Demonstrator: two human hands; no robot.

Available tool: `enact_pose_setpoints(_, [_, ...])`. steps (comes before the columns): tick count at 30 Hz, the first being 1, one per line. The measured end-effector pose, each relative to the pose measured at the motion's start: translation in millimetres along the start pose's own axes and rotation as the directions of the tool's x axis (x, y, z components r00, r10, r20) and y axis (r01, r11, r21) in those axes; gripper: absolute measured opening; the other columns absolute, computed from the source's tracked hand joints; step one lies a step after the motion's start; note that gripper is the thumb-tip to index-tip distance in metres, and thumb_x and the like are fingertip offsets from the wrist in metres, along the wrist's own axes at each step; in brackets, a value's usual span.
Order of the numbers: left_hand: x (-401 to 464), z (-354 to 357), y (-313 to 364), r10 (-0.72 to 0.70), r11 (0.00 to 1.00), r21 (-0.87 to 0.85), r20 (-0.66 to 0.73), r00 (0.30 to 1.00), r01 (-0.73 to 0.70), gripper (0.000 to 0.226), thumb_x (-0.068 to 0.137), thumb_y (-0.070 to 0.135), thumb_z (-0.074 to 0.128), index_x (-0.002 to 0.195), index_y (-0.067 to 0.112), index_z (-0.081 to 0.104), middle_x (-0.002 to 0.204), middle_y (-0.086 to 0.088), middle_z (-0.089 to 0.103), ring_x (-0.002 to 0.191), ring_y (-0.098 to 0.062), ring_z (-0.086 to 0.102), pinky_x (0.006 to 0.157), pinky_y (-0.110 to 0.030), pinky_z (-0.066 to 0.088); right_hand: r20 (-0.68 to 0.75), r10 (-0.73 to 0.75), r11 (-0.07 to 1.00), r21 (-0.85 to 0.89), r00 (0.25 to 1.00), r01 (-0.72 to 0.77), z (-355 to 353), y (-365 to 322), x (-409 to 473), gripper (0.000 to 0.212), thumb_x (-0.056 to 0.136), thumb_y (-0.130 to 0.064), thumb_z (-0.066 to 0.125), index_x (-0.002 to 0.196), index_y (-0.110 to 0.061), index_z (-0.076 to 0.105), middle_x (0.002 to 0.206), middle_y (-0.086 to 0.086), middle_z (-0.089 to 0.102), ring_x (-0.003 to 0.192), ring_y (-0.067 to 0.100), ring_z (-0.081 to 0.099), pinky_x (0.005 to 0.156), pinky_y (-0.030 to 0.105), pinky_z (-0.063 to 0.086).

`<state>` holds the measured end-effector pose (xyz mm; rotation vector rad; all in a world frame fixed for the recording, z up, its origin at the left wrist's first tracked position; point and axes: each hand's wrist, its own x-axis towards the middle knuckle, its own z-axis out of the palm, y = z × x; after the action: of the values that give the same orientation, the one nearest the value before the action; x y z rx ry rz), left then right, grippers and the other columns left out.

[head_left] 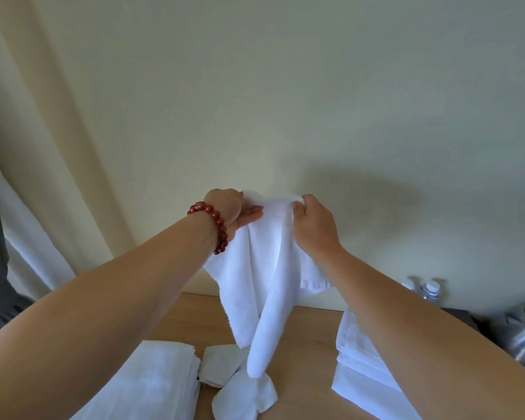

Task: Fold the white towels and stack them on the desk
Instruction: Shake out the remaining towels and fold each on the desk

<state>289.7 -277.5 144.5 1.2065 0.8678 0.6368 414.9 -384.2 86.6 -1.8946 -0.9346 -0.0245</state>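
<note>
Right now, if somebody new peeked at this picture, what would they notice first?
First, the white towel held up in the middle, its top edge pinched by the left hand and the right hand, its lower end drooping to the wooden desk. Next, the red bead bracelet on the left wrist. Then the stacks of folded towels, one lower left, one on the right.

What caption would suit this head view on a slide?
Both hands, left and right, hold a white towel up over a wooden desk.
</note>
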Motion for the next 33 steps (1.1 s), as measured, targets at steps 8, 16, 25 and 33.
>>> enact_pose_setpoints(8, [12, -33, -38, 0.081, 0.814, 0.58, -0.118, 0.99, 0.003, 0.033, 0.09, -0.011, 0.052, 0.073, 0.012, 0.068, 0.079, -0.007, 0.068, 0.074, -0.03, 0.069, 0.086, -0.046, 0.059, -0.099, 0.174, 0.977, 0.145, 0.98, -0.158, -30, -6, 32, 0.049, 0.1, -0.044, 0.053, 0.063, -0.014, 0.042, 0.064, 0.002, 0.048, 0.07, 0.027, 0.049, 0.066, 0.036, 0.035])
enact_pose_setpoints(16, [13, -51, -30, 0.226, 0.737, 0.672, -0.146, 0.963, -0.071, 0.043, 0.086, -0.009, 0.04, 0.09, 0.016, 0.074, 0.082, -0.008, 0.069, 0.07, -0.024, 0.067, 0.076, -0.034, 0.058, 0.258, 0.415, 0.888, 0.094, 0.872, -0.451, -47, 26, 29, 0.02, 0.078, -0.01, 0.07, 0.096, -0.005, 0.064, 0.083, 0.009, 0.058, 0.064, 0.023, 0.051, 0.057, 0.026, 0.036])
enact_pose_setpoints(25, [-23, 5, -34, 0.19, 0.543, 0.751, 0.325, 0.926, -0.375, 0.051, 0.078, 0.052, 0.048, 0.089, 0.007, 0.068, 0.075, -0.014, 0.06, 0.063, -0.019, 0.051, 0.066, -0.042, 0.052, 0.589, 0.245, 0.952, 0.003, 0.77, -0.305, -38, -6, 19, 0.027, 0.069, -0.028, 0.066, 0.09, -0.016, 0.076, 0.09, 0.009, 0.074, 0.078, 0.026, 0.068, 0.076, 0.036, 0.051])
enact_pose_setpoints(33, [-3, 10, -38, 0.19, 0.464, 0.795, 0.342, 0.92, -0.391, 0.02, 0.088, 0.046, 0.069, 0.092, 0.026, 0.074, 0.065, 0.009, 0.058, 0.058, -0.008, 0.05, 0.053, -0.022, 0.035, 0.624, 0.228, 0.965, -0.043, 0.748, -0.258, -40, -11, 11, 0.013, 0.077, -0.012, 0.054, 0.064, -0.013, 0.057, 0.069, 0.01, 0.052, 0.065, 0.024, 0.047, 0.062, 0.034, 0.035])
